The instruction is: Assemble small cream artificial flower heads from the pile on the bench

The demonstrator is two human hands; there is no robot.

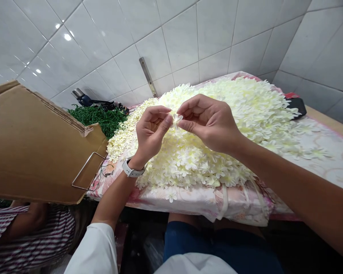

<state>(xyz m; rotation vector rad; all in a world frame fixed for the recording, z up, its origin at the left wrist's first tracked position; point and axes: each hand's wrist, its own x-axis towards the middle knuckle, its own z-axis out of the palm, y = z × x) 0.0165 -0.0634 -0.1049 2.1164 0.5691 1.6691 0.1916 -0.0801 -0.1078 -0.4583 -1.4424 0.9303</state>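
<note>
A small white flower [176, 120] is pinched between my two hands, above a large heap of pale yellow-white flowers [188, 160]. My left hand [153, 131], with a white watch on its wrist, grips the flower's left side between thumb and fingertips. From the right, my right hand [207, 121] holds its other side the same way. Smaller cream blossoms [118, 144] lie left of the heap. One loose flower [171, 195] rests near the front edge of the cloth.
A cardboard box [40, 144] with a wire handle stands at the left, beside green stems [100, 120]. A black object [297, 107] lies at the back right of the floral tablecloth [337, 160]. Another person's striped clothing [45, 239] shows at lower left. Tiled walls rise behind.
</note>
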